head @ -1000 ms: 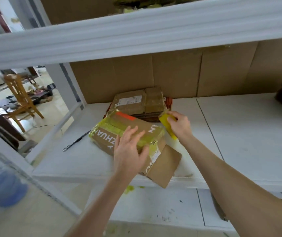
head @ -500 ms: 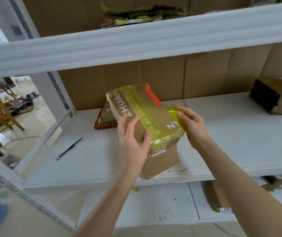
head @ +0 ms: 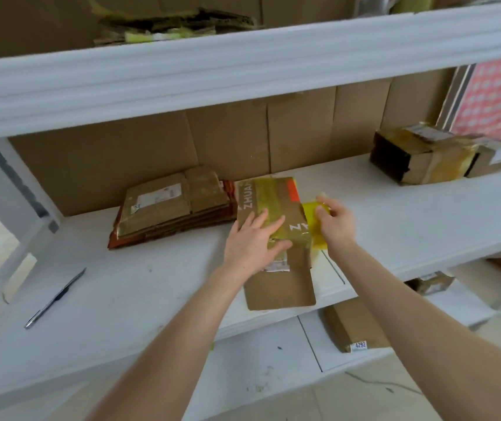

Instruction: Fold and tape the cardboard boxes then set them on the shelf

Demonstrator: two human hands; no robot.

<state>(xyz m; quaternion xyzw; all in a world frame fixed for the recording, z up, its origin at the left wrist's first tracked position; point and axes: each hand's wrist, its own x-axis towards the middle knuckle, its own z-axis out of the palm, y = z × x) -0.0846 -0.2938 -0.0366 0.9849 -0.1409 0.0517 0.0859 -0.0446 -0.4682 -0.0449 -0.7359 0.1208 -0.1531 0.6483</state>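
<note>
On the lower shelf sat one labelled carton [head: 355,326]. Above it, the box [head: 273,196] lay on the middle shelf [head: 152,284], near its front, one loose flap [head: 279,284] hanging past the edge. The left grip [head: 253,241] lay open and flat on the box top, fingers spread, pressing it down. The right grip [head: 335,226] was curled round the yellow tape [head: 311,212] at the box's right edge, touching it.

The risk, as I judged it, was the overhang: a hard pull on the tape could drag the box forward off the shelf, since only a flat palm held it. The glossy old tape on top might also let that palm slide, and the strip would then go on crooked or wrinkled. The flap was not yet folded shut.

Counts: one box in work, one tape, one pen [head: 56,297] well left, one stack [head: 170,208] of flat cartons just behind the box, sheets uncountable. Far right stood what seemed two made boxes [head: 422,156], blurred. One cardboard pile [head: 173,24] lay on the top shelf.
</note>
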